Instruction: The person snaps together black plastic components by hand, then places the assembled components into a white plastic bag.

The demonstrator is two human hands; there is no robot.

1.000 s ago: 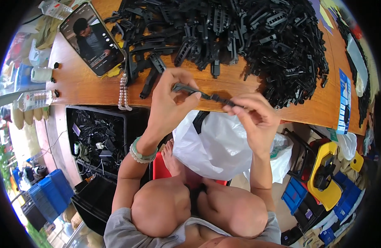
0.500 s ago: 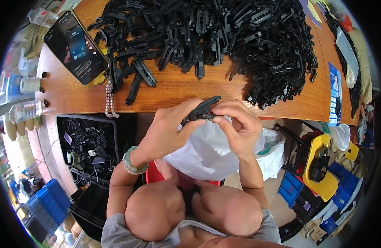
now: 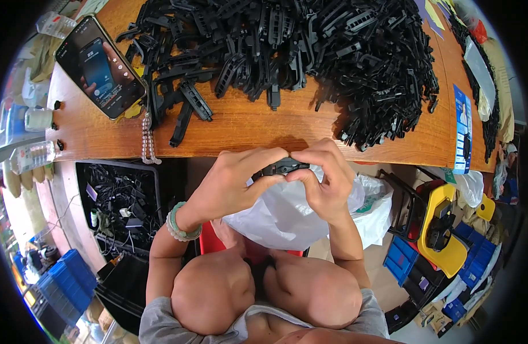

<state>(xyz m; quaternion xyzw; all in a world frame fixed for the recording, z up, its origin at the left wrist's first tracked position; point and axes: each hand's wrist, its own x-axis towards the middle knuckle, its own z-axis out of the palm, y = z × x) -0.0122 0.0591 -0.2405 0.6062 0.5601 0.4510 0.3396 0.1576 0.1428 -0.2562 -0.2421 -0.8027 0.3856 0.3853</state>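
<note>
Between both hands, just off the table's near edge, is a small black plastic part [image 3: 284,167]. My left hand [image 3: 232,178] pinches its left end between thumb and fingers. My right hand [image 3: 326,178] grips the right end the same way, and the fingertips of the two hands almost meet over it. Much of the part is hidden by the fingers. Farther back on the wooden table [image 3: 246,133], a large heap of similar black plastic parts [image 3: 275,34] is spread out. Two separate pieces, among them a slotted one [image 3: 195,101], lie at the heap's near left edge.
A phone [image 3: 100,67] with a lit screen and a beaded strap [image 3: 147,140] rests at the table's left. Below stands a black bin [image 3: 123,200] of parts and cables. White plastic bags [image 3: 281,215] hang under my hands; a yellow chair [image 3: 444,235] stands at right.
The black part has turned from tilted upward to nearly level. My right fingers have closed in over it, toward my left fingertips. The phone screen's picture has changed.
</note>
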